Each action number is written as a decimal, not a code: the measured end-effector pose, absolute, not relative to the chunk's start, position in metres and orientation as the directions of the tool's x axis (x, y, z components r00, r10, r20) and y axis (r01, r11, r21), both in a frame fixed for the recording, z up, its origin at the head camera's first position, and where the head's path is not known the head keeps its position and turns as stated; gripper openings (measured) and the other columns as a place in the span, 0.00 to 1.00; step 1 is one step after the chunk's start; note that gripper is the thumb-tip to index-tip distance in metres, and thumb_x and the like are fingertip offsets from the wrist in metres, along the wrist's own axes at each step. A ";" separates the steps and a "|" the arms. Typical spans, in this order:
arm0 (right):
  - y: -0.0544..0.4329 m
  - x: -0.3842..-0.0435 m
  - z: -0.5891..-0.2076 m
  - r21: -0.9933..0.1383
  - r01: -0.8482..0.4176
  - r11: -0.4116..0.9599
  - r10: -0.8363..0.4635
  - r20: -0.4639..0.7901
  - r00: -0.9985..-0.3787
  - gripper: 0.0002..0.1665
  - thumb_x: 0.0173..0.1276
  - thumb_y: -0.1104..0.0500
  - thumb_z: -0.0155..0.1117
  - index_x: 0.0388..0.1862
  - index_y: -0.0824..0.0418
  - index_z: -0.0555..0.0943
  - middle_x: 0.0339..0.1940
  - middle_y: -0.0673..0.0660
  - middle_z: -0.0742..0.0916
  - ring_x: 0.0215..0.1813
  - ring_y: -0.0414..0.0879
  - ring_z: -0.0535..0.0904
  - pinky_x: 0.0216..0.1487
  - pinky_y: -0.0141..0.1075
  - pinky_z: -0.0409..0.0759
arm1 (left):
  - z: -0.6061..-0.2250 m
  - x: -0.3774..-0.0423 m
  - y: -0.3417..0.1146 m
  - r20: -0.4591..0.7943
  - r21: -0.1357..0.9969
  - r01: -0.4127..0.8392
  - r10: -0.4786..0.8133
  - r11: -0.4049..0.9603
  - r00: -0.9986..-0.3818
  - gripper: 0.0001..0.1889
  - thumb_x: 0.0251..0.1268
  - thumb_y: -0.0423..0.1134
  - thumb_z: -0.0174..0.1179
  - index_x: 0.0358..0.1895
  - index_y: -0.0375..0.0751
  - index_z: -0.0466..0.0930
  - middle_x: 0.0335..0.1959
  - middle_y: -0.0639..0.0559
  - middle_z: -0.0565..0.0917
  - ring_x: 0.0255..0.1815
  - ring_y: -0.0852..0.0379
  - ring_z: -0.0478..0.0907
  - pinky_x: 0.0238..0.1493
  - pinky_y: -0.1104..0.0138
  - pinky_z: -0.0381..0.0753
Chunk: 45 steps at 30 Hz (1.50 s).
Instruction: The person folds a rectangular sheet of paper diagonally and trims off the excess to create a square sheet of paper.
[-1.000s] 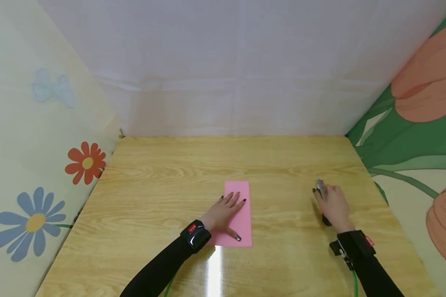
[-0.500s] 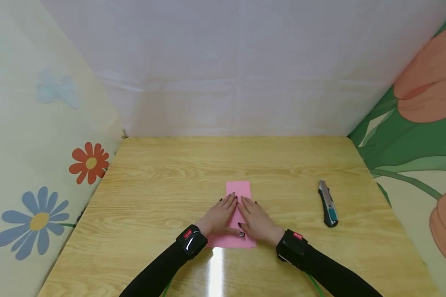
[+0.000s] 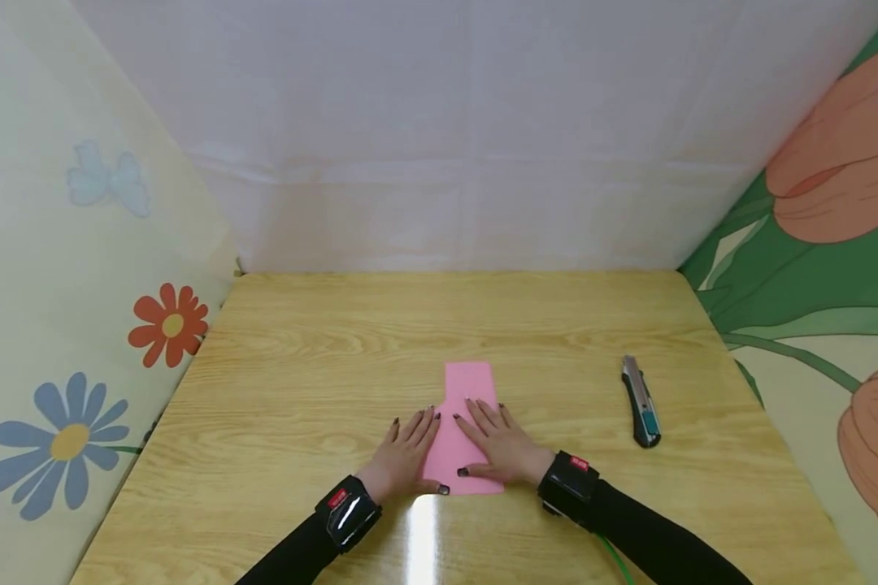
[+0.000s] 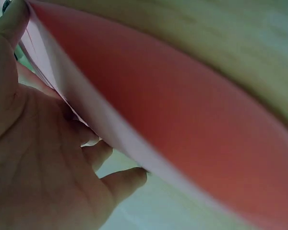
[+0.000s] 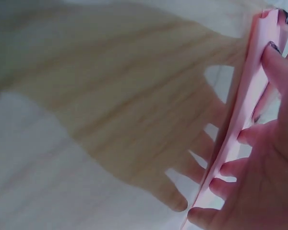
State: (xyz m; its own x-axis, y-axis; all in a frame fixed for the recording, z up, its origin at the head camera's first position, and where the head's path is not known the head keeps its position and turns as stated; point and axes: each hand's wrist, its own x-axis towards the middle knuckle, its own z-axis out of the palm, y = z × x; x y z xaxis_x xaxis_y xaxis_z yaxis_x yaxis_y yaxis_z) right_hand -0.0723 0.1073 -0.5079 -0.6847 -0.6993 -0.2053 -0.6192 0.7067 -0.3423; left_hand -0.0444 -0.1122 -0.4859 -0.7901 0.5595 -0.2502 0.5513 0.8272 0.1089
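Observation:
A folded sheet of pink paper (image 3: 468,380) lies on the wooden table, its lower part wider than its top. My left hand (image 3: 402,457) is at the sheet's lower left edge, fingers extended, fingertips touching the paper. In the left wrist view, the paper (image 4: 192,115) gapes open between its layers, and the left hand's fingers (image 4: 127,182) touch the outer layer. My right hand (image 3: 510,451) rests on the sheet's right side with fingers spread. From the right wrist, its fingertips (image 5: 225,184) meet the paper's pink edge (image 5: 245,96).
A utility knife (image 3: 641,402) with a grey and black body and a teal slider lies to the right. Light glares off the glossy table (image 3: 322,325) near its front. A white cloth (image 3: 439,146) hangs behind, with patterned panels at both sides.
My right hand has let go of the utility knife and come left onto the paper. My left hand has slid left and nearer, from the paper's middle to its left edge.

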 end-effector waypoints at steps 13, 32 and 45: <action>0.170 -0.069 -0.509 -0.446 -0.503 0.740 -0.629 -0.195 -0.753 0.47 0.67 0.40 0.55 0.74 0.65 0.53 0.74 0.71 0.51 0.74 0.65 0.43 0.69 0.63 0.40 | -0.486 -0.047 -0.114 -0.212 0.115 0.580 0.591 0.806 -0.778 0.51 0.51 0.66 0.59 0.71 0.33 0.56 0.72 0.36 0.56 0.71 0.40 0.54 0.65 0.42 0.58; 0.197 -0.060 -0.502 -0.437 -0.476 0.763 -0.567 -0.100 -0.818 0.45 0.63 0.47 0.63 0.70 0.69 0.59 0.72 0.73 0.56 0.72 0.67 0.50 0.68 0.62 0.46 | -0.490 -0.050 -0.110 -0.229 0.301 0.530 0.599 0.793 -0.767 0.60 0.41 0.70 0.64 0.74 0.40 0.48 0.72 0.27 0.44 0.72 0.34 0.46 0.66 0.48 0.62; 0.145 -0.053 -0.498 -0.346 -0.682 0.645 -0.722 0.018 -0.692 0.40 0.70 0.48 0.55 0.71 0.70 0.57 0.72 0.71 0.58 0.72 0.63 0.54 0.69 0.54 0.56 | -0.491 -0.059 -0.118 -0.177 0.409 0.504 0.608 0.760 -0.774 0.30 0.73 0.49 0.42 0.71 0.33 0.56 0.72 0.35 0.55 0.71 0.39 0.55 0.64 0.51 0.65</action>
